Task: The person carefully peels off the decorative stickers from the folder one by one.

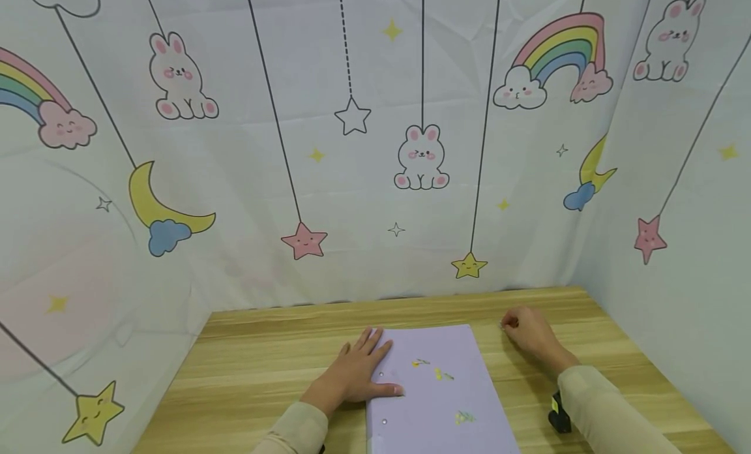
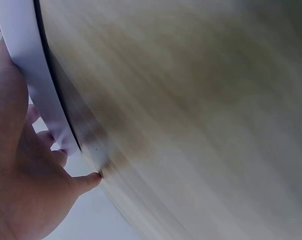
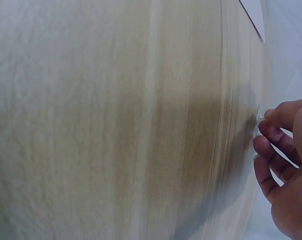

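Note:
A lilac binder (image 1: 434, 408) lies on the wooden table, with two small metal rivets near its left side and small yellow flower pieces (image 1: 465, 417) on the cover. My left hand (image 1: 358, 372) rests on the binder's left edge, fingers spread and thumb stretched across the cover. In the left wrist view that hand (image 2: 30, 185) is beside the binder's lilac side (image 2: 45, 85). To the binder's right, my right hand (image 1: 530, 336) is just above the table, thumb and finger pinching a tiny clear piece (image 3: 259, 112). What exactly the piece is cannot be made out.
The wood-grained table (image 1: 264, 369) ends at a white hanging cloth (image 1: 364, 271) printed with rabbits, stars and rainbows, which encloses the back and sides. A black strap device (image 1: 559, 415) with a yellow mark is at the right wrist.

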### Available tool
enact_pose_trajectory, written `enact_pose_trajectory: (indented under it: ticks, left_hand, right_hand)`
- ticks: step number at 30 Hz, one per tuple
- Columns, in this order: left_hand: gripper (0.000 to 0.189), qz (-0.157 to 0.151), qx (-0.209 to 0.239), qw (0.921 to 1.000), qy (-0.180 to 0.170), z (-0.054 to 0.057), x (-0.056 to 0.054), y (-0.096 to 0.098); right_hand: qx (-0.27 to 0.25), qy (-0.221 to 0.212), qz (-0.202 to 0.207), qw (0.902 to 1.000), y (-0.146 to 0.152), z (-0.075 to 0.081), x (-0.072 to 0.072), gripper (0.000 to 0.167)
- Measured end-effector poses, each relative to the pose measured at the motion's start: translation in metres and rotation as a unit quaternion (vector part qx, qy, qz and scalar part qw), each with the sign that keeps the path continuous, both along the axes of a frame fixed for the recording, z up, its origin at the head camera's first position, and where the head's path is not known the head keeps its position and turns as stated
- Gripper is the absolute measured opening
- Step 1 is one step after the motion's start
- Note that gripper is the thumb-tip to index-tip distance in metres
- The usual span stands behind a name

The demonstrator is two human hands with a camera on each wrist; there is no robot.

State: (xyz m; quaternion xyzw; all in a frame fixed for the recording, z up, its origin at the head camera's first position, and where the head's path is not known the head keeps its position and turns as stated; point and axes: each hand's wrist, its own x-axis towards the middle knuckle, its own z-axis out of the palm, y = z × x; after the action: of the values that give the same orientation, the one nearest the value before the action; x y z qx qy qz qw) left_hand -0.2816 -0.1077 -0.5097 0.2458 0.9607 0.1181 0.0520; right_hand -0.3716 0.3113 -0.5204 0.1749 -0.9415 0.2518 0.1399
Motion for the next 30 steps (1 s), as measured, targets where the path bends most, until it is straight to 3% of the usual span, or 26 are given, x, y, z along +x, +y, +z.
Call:
enact_pose_trajectory:
  ticks: [17,22,30]
  left_hand:
    - [0.103,0.001,-0.003,1.0000,0.005,-0.0013,0.0004,0.0012]
    - [0.104,0.000,-0.006,1.0000,0.007,-0.0038,-0.0013,0.0007]
    - [0.104,0.000,-0.003,1.0000,0.003,-0.0038,-0.0009,0.0006]
  right_hand:
    - [-0.015,0.001,-0.012,0.9998,0.0017,-0.0029,0.0011,0.006]
    - [-0.013,0.021,-0.021,0.9995,0.0004,-0.0009,0.0041,0.003]
    - [-0.018,0.001,-0.042,0.9989,-0.0015,0.0019,0.0038,0.032]
